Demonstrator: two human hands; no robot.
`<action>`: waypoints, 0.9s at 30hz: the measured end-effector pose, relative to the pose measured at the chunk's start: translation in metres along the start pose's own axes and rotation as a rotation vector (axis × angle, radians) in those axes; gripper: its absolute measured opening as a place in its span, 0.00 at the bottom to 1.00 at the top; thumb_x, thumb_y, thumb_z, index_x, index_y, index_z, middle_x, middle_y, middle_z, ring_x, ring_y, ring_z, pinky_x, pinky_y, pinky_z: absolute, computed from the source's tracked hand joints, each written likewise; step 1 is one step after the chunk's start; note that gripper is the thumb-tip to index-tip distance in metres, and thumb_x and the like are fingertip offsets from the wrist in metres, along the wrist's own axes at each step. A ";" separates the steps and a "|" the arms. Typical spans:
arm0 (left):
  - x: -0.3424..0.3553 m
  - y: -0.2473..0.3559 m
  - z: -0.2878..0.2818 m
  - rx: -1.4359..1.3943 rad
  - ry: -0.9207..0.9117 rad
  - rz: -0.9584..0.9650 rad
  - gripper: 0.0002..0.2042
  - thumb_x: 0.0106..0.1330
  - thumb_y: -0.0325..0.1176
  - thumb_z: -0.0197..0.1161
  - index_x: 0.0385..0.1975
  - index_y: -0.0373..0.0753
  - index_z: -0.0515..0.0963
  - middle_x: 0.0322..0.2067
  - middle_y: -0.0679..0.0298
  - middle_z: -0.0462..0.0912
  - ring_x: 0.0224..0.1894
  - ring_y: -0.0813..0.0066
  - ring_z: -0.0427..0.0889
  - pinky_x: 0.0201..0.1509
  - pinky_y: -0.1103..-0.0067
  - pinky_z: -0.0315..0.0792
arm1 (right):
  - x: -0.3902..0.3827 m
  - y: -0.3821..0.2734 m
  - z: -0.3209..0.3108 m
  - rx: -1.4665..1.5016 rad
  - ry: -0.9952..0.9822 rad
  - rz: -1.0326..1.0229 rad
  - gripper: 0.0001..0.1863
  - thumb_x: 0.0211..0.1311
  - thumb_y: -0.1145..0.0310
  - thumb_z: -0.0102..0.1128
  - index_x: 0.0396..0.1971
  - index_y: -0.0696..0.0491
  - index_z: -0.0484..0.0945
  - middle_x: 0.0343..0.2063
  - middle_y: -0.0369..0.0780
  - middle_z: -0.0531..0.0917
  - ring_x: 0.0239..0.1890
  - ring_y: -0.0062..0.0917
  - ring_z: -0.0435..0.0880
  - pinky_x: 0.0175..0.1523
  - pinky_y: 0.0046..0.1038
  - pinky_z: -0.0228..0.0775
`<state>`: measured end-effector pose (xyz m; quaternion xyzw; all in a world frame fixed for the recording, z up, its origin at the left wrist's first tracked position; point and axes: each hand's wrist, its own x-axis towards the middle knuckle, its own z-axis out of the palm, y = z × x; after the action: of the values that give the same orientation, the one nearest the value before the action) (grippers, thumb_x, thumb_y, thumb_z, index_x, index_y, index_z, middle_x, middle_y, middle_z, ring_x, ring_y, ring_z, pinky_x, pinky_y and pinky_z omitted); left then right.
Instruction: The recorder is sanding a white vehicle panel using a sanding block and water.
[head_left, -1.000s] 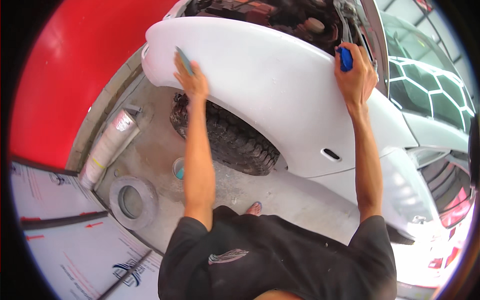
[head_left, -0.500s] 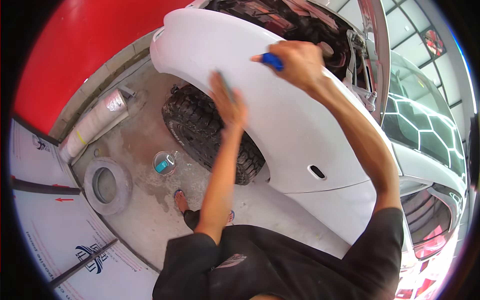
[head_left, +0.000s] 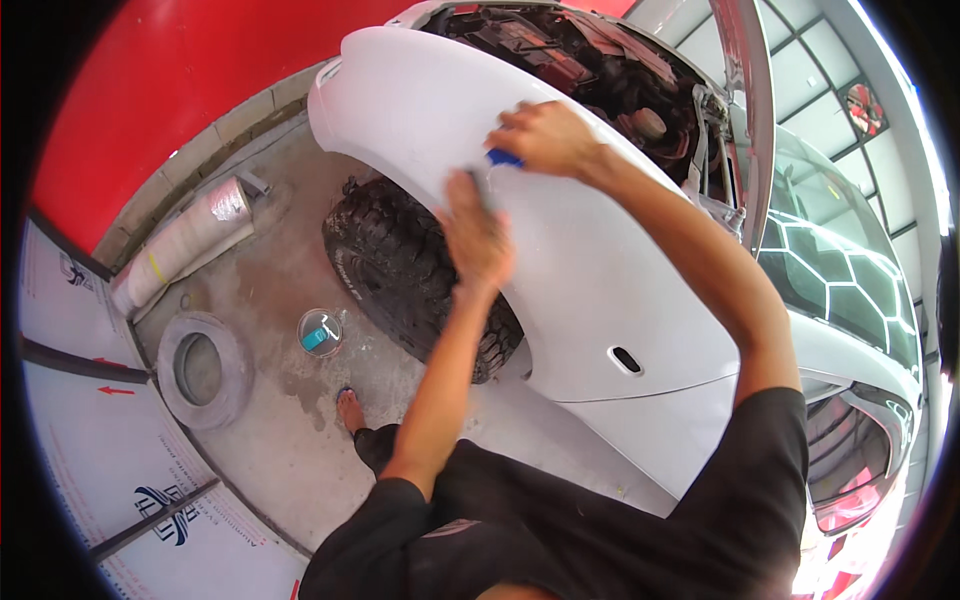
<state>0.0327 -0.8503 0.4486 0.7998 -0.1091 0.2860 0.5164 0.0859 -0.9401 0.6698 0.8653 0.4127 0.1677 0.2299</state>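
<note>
My left hand (head_left: 480, 240), smeared by motion, lies against the white front fender (head_left: 590, 260) just above the wheel arch. Along its fingers shows the edge of a dark grey flat pad (head_left: 482, 187). Farther up the panel, my right hand (head_left: 548, 138) is closed round a small blue block (head_left: 504, 157), mostly covered by the fingers; its exact kind cannot be made out. A thin pale streak runs just below the block, close to the left hand's pad. Beneath the fender sits a black knobbly tyre (head_left: 385, 250).
Beyond my right hand is the open engine bay (head_left: 600, 70). On the wet-patched floor stand a clear round tub (head_left: 335, 345) with a turquoise item (head_left: 315, 338), a loose grey tyre (head_left: 235, 385) and a wrapped roll (head_left: 180, 250). Printed panels (head_left: 90, 440) line the left.
Both hands have shifted over the fender and come closer together. My right hand has moved left and nearer with the blue block; my left has slid right and nearer with the pad.
</note>
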 end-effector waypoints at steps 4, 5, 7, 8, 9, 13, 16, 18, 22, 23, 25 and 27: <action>0.085 -0.053 -0.046 -0.093 0.076 -0.168 0.37 0.79 0.58 0.32 0.78 0.36 0.45 0.79 0.53 0.45 0.81 0.57 0.41 0.78 0.46 0.38 | -0.020 0.023 -0.050 -0.074 0.217 0.325 0.13 0.59 0.55 0.69 0.37 0.47 0.84 0.35 0.37 0.84 0.37 0.35 0.87 0.38 0.37 0.81; 0.073 -0.052 -0.040 -0.144 0.138 -0.176 0.38 0.79 0.60 0.32 0.78 0.38 0.45 0.79 0.53 0.44 0.81 0.57 0.41 0.79 0.48 0.37 | -0.019 0.025 -0.058 -0.058 0.173 0.405 0.16 0.60 0.50 0.68 0.37 0.48 0.85 0.35 0.38 0.85 0.36 0.37 0.87 0.38 0.38 0.80; 0.013 -0.005 -0.009 -0.243 0.142 -0.132 0.40 0.77 0.65 0.30 0.79 0.40 0.43 0.79 0.53 0.42 0.81 0.57 0.39 0.79 0.49 0.33 | -0.042 0.035 -0.057 -0.068 0.102 0.511 0.20 0.61 0.46 0.67 0.37 0.49 0.85 0.34 0.39 0.85 0.35 0.39 0.87 0.38 0.38 0.79; -0.030 0.018 0.009 -0.239 0.080 -0.110 0.43 0.74 0.68 0.27 0.79 0.41 0.42 0.79 0.54 0.40 0.81 0.57 0.38 0.79 0.49 0.31 | -0.051 0.039 -0.049 -0.003 0.114 0.569 0.23 0.61 0.42 0.66 0.37 0.50 0.85 0.34 0.40 0.86 0.34 0.40 0.87 0.39 0.39 0.79; -0.061 0.038 0.007 -0.136 0.016 -0.039 0.41 0.77 0.62 0.30 0.78 0.35 0.41 0.79 0.50 0.41 0.81 0.53 0.39 0.79 0.49 0.31 | -0.047 0.039 -0.046 0.070 0.133 0.611 0.27 0.60 0.38 0.65 0.37 0.50 0.85 0.33 0.41 0.87 0.34 0.42 0.87 0.40 0.39 0.79; 0.035 -0.029 -0.013 -0.147 0.141 -0.144 0.39 0.78 0.61 0.28 0.78 0.36 0.43 0.79 0.51 0.43 0.81 0.54 0.39 0.79 0.47 0.31 | -0.045 0.032 -0.036 0.203 0.163 0.669 0.31 0.53 0.34 0.68 0.38 0.50 0.86 0.32 0.44 0.88 0.36 0.43 0.88 0.43 0.41 0.79; 0.076 -0.052 -0.034 -0.278 0.197 -0.261 0.39 0.79 0.60 0.31 0.78 0.34 0.45 0.78 0.50 0.44 0.81 0.54 0.40 0.78 0.45 0.33 | -0.032 0.031 -0.030 0.205 0.129 0.700 0.33 0.51 0.32 0.68 0.40 0.50 0.87 0.32 0.44 0.88 0.36 0.43 0.88 0.44 0.40 0.79; 0.022 -0.015 -0.002 -0.333 0.301 -0.246 0.39 0.79 0.60 0.31 0.77 0.33 0.45 0.78 0.48 0.44 0.81 0.52 0.40 0.79 0.47 0.32 | -0.037 0.036 -0.031 0.172 0.135 0.735 0.33 0.51 0.33 0.69 0.41 0.49 0.87 0.30 0.44 0.88 0.35 0.42 0.88 0.44 0.39 0.78; -0.045 0.007 0.021 -0.336 0.283 -0.261 0.38 0.80 0.58 0.32 0.77 0.32 0.43 0.78 0.46 0.42 0.81 0.50 0.39 0.80 0.50 0.33 | -0.036 0.035 -0.033 0.205 0.120 0.747 0.32 0.53 0.33 0.68 0.42 0.48 0.87 0.29 0.44 0.87 0.34 0.42 0.87 0.45 0.40 0.78; -0.037 -0.001 0.021 -0.364 0.290 -0.276 0.38 0.80 0.57 0.32 0.77 0.31 0.42 0.78 0.46 0.41 0.81 0.49 0.38 0.80 0.51 0.34 | -0.036 0.035 -0.035 0.213 0.101 0.763 0.32 0.54 0.33 0.67 0.43 0.47 0.87 0.29 0.43 0.87 0.35 0.42 0.88 0.45 0.40 0.78; 0.005 -0.023 0.002 -0.426 0.312 -0.286 0.37 0.81 0.55 0.33 0.77 0.31 0.41 0.78 0.44 0.41 0.80 0.49 0.39 0.80 0.50 0.34 | -0.032 0.033 -0.036 0.223 0.124 0.748 0.32 0.54 0.33 0.67 0.44 0.47 0.87 0.29 0.44 0.87 0.35 0.42 0.88 0.45 0.40 0.78; 0.011 -0.023 -0.004 -0.567 0.341 -0.344 0.34 0.82 0.50 0.35 0.76 0.29 0.45 0.77 0.41 0.45 0.79 0.45 0.44 0.79 0.51 0.40 | -0.037 0.036 -0.031 0.188 0.133 0.747 0.32 0.55 0.34 0.66 0.45 0.47 0.88 0.29 0.44 0.88 0.36 0.42 0.88 0.46 0.41 0.78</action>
<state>0.0514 -0.8353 0.4384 0.5724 0.0397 0.2824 0.7688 0.0714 -0.9807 0.7114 0.9605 0.0967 0.2571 0.0454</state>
